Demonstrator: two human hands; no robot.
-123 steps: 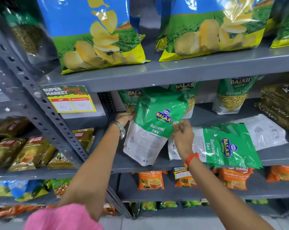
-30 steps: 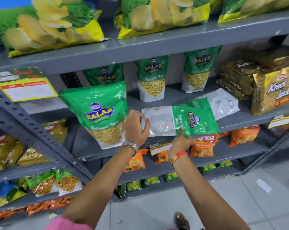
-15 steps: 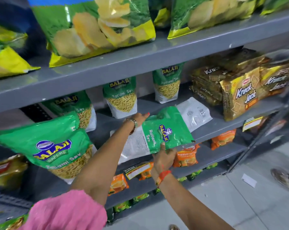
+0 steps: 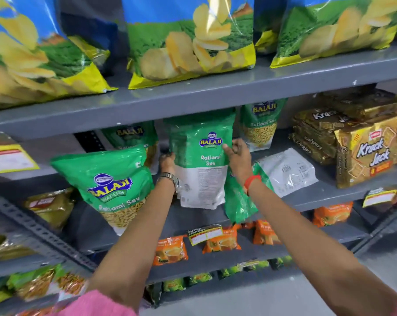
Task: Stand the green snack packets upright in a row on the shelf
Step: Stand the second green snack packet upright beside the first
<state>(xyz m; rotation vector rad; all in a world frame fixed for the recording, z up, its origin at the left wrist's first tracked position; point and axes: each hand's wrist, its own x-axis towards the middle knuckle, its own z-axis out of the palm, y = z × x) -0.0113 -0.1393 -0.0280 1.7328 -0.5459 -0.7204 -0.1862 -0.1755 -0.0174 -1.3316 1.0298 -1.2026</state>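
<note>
A green snack packet (image 4: 201, 165) is held upright in the middle of the shelf (image 4: 329, 195), its back panel turned outward and its bottom edge near the shelf's front lip. It is gripped from both sides: the left hand (image 4: 167, 161) is closed on its left edge, and the right hand (image 4: 237, 156) is pinched on its right edge beside the logo. The packet is judged to be light, soft and slick-skinned, with loose contents that can shift and let it slump; a hold on both side seams, above the middle, is judged best, so that the base can be flattened against the shelf.

To its left a second packet (image 4: 110, 185) is seen standing, though tilted. To its right another green packet (image 4: 240, 201) hangs over the shelf's edge, and a white-backed packet (image 4: 286, 172) lies flat; both are judged yet to be stood up. Behind, three more packets are ranged upright along the back. Biscuit packs (image 4: 366, 153) are stacked at the right end, and large crisp bags (image 4: 190, 39) are lined up on the shelf above.
</note>
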